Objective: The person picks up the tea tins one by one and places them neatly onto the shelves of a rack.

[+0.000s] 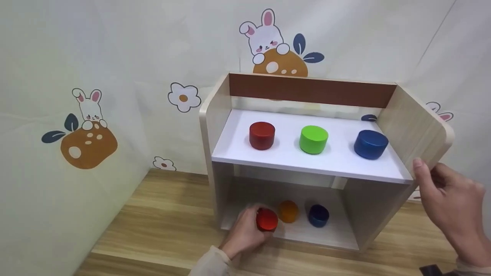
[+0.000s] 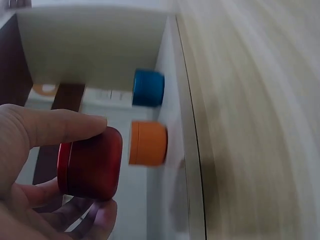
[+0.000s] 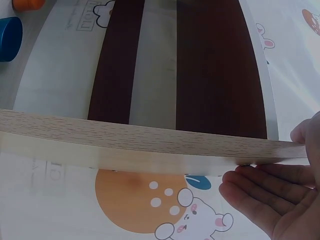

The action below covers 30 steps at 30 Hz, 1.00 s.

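In the head view my left hand [image 1: 247,230] holds a small red round tin [image 1: 267,219] at the lower left of the shelf unit's bottom level. The left wrist view shows thumb and fingers wrapped around this red tin [image 2: 95,162], its base apart from the board. Beside it stand an orange tin [image 1: 288,211] and a dark blue tin [image 1: 318,215]. My right hand [image 1: 452,201] grips the front edge of the shelf's right side panel [image 1: 420,122], with the thumb on one face and the fingers on the other, as the right wrist view shows.
The upper white shelf [image 1: 285,157] carries a dark red tin [image 1: 262,135], a green tin [image 1: 313,139] and a blue tin [image 1: 371,144]. The unit stands on a wood-grain table [image 1: 153,222]. Behind it hangs a pale wall covering [image 1: 153,46] with rabbit prints.
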Each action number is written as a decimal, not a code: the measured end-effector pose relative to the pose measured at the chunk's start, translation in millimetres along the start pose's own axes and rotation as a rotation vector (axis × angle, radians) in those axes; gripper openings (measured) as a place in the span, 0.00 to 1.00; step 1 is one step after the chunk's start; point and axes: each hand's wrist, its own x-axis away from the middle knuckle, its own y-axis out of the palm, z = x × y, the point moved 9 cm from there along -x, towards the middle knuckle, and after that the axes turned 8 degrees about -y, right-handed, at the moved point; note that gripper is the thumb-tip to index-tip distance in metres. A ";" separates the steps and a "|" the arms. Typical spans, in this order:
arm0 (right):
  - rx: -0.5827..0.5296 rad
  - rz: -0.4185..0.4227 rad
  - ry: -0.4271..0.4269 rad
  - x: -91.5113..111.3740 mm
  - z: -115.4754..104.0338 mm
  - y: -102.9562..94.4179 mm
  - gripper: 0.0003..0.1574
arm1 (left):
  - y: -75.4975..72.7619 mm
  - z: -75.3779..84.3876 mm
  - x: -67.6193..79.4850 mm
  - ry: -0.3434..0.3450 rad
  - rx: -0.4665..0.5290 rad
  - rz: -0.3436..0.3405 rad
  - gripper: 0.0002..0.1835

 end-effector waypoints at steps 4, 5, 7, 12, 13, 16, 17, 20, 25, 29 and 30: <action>-0.012 0.035 -0.036 0.4 -0.4 -2.7 0.24 | -9.0 -12.0 -10.4 -0.016 -0.003 0.044 0.31; -0.014 0.043 -0.041 0.4 -0.4 -3.2 0.23 | -10.2 -15.1 -13.0 -0.023 -0.001 0.049 0.31; -0.014 0.055 -0.050 0.4 -0.3 -3.9 0.23 | -12.3 -20.6 -17.8 -0.028 -0.006 0.061 0.31; -0.006 0.041 -0.035 0.5 -0.2 -2.9 0.23 | -12.4 -31.6 -27.3 -0.042 -0.007 0.071 0.30; -0.006 0.039 -0.032 0.6 -0.5 -2.9 0.23 | -12.3 -33.5 -29.0 -0.044 -0.012 0.073 0.31; -0.001 0.034 -0.024 0.6 -0.8 -2.8 0.23 | -11.2 -39.6 -34.1 -0.062 -0.026 0.077 0.33; 0.003 0.028 -0.019 0.6 -0.7 -2.5 0.23 | -10.8 -41.5 -35.6 -0.066 -0.032 0.080 0.34; 0.007 0.022 -0.014 0.3 -0.8 -2.2 0.23 | -9.5 -44.9 -39.6 -0.058 -0.054 0.098 0.35; 0.002 0.010 -0.005 0.3 -0.5 -1.1 0.24 | -5.5 -50.8 -43.8 -0.058 -0.072 0.110 0.31; -0.009 0.018 -0.018 -0.1 -0.5 -1.2 0.23 | -1.2 -56.6 -44.9 -0.090 -0.060 0.099 0.33; -0.012 0.019 -0.019 -0.3 -0.3 -1.2 0.23 | -0.6 -57.8 -45.0 -0.098 -0.054 0.098 0.33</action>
